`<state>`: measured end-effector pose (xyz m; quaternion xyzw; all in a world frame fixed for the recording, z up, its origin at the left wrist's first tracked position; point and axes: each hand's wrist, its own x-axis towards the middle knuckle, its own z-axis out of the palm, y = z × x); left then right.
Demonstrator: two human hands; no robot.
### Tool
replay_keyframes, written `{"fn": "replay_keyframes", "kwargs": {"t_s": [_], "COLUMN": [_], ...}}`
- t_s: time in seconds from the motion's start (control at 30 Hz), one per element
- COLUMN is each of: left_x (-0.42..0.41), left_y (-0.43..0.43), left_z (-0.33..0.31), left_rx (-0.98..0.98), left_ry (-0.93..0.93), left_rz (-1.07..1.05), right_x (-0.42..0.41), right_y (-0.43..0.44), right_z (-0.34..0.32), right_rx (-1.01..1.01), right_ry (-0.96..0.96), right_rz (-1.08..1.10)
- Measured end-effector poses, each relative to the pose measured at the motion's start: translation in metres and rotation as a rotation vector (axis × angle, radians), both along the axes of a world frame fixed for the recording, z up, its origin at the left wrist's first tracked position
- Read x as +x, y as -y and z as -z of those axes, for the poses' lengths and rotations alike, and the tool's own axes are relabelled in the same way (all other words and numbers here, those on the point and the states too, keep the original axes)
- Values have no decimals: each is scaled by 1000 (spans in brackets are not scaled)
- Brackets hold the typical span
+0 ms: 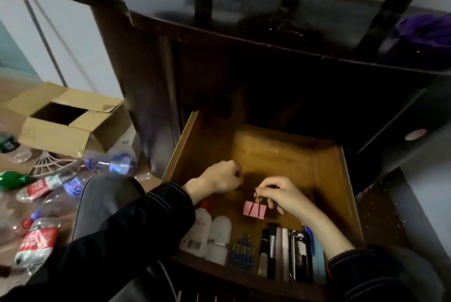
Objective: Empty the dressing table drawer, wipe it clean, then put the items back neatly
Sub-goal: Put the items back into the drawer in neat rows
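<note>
The left hand (220,178) curls inward; whether it holds anything cannot be told. A sleeve (146,216) covers part of a white bottle (197,235). Floor bottles (36,240) are blurred, labels unreadable. A purple cloth (424,30) is cut by the right edge.

Dim and soft overall — warm glow in the drawer (268,155), deep shadow under the tabletop (170,1), motion-smeared plastic bottles (36,240) at left, bowed wide-angle edges.
</note>
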<state>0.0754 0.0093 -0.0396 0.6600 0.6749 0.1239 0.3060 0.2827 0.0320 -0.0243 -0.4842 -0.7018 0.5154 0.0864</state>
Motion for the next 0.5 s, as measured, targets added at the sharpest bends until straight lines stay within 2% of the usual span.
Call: {"fn": "replay_keyframes", "kwargs": {"t_s": [0.17, 0.5], "left_x": [1, 4], "left_y": [2, 4], "left_z": [-2, 1], "left_rx": [36, 19], "left_ry": [-146, -182], "left_rz": [70, 123], "right_x": [-4, -3], "right_y": [3, 4], "right_z": [15, 19], "right_rx": [-33, -40], "right_ry": [83, 125], "right_rz": [-93, -133]}}
